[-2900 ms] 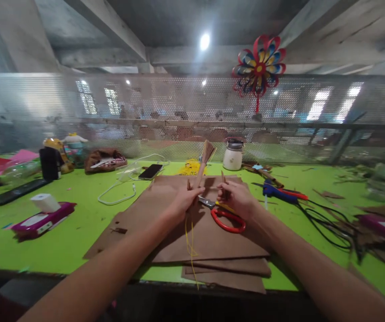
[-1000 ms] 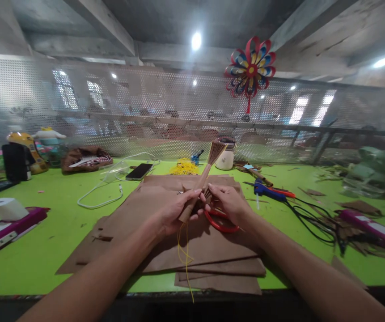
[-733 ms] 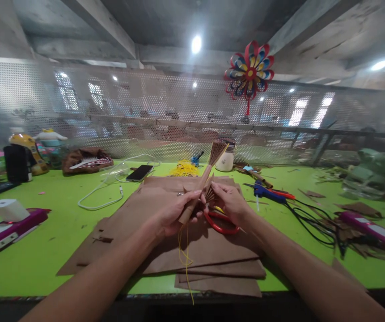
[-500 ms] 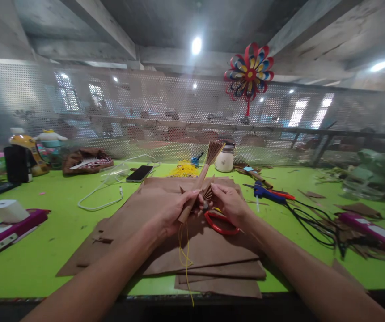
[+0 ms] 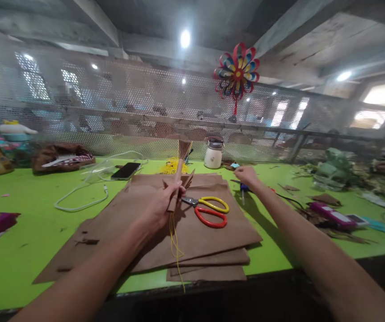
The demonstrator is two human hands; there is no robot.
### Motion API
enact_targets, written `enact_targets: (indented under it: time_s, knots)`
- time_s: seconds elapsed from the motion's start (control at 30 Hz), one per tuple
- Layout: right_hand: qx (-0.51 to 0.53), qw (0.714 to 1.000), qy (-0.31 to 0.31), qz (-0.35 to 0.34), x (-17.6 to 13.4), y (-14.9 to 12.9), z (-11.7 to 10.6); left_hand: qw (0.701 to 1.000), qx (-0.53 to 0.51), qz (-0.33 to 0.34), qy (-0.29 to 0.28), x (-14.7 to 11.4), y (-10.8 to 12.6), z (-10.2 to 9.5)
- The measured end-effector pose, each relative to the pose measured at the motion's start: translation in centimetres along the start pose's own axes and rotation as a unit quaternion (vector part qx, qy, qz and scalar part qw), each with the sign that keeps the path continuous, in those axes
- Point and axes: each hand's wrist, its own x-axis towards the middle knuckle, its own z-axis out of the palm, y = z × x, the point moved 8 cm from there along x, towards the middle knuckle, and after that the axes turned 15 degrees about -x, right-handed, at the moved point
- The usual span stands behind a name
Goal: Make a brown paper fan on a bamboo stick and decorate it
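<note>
My left hand (image 5: 170, 197) is closed around a rolled brown paper stem (image 5: 179, 172), which has a finely cut fringe (image 5: 184, 147) at its top. Beside the stem, pleated brown paper (image 5: 189, 180) sticks out at the fingers. Yellow string (image 5: 175, 243) hangs below. Scissors (image 5: 210, 211) with one red and one yellow handle lie on the brown paper sheets (image 5: 138, 232), blades toward this hand. Over at the right, my right hand (image 5: 247, 175) has its fingers curled together above a blue glue gun (image 5: 244, 187), partly covered by the hand. Its fingertips are hidden.
A white jar (image 5: 213, 155) stands behind the sheets, right of a yellow string pile (image 5: 173, 166). A phone (image 5: 127, 171) and a white cable (image 5: 78, 207) lie to the left. Purple power strip (image 5: 332, 215) and paper scraps are on the right.
My right hand has left the pleated paper and moved right and forward, toward the glue gun. The scissors now show fully on the sheets. The view has swung right; my left hand keeps its hold.
</note>
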Motion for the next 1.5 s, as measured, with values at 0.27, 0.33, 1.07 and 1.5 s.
enact_targets:
  time_s: [0.27,0.33,1.07,1.5]
  knots:
    - [-0.269,0.962,-0.018,0.047,0.1,6.8,1.8,0.999,-0.004,0.026,0.020,-0.3,0.4,-0.1]
    - [-0.279,0.959,-0.023,0.035,0.4,7.1,2.4,1.000,0.000,0.019,0.015,-0.3,0.2,0.0]
    - [0.114,0.968,-0.115,-0.190,-4.2,-2.5,-1.1,0.999,-0.026,-0.007,-0.045,-0.6,-0.5,0.7]
    - [0.290,0.876,-0.198,-0.331,-11.8,-11.2,-2.5,0.995,-0.047,-0.006,-0.093,-1.4,0.0,1.5]
